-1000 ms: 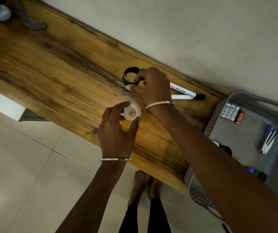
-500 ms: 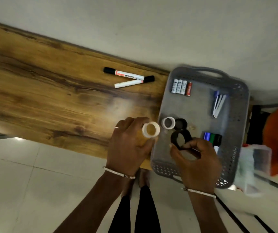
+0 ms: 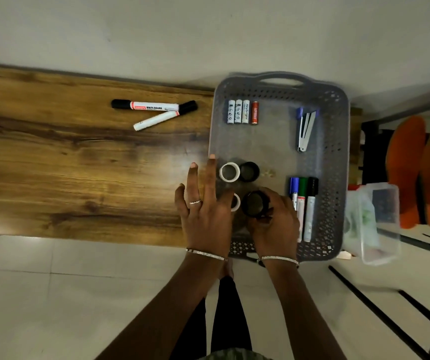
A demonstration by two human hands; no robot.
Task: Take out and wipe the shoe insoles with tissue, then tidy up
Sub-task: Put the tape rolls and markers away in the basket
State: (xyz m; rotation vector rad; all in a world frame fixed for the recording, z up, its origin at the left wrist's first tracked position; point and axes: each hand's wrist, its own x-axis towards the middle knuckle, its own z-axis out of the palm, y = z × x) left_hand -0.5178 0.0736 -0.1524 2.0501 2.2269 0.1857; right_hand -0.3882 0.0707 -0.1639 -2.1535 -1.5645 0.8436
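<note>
- Grey plastic basket [image 3: 337,126] sits on the right end of the wooden table [image 3: 52,178], and both hands are over its near edge
- The right hand [image 3: 273,224] has its fingers curled round a black roll [image 3: 255,207] and holds it low inside the basket
- The left hand [image 3: 206,214] has three fingers stretched out and spread. Its thumb side is at a small white roll [image 3: 236,202], but I cannot tell if it pinches the roll or only touches it
- This looks like the tidy-up part, where small things go into the basket
- To do it well, lay both rolls flat on the bare floor by the basket's near edge, next to the other white roll [image 3: 229,172] and the other black roll [image 3: 249,172], which lie side by side. Flat rolls will not roll away
- Keep them apart from the three pens [image 3: 303,203] by the basket's right wall, so nothing gets knocked
- Let go only when each roll rests on the floor
- Two whiteboard pens [image 3: 151,106] lie touching near the table's far edge, just left of the basket. I think they should go in too
- The orange insoles [image 3: 406,165] lie side by side past the right end of the table, well apart from both hands
- A clear box [image 3: 375,224] sits between the basket and the insoles, and what is inside is too blurry to tell
</note>
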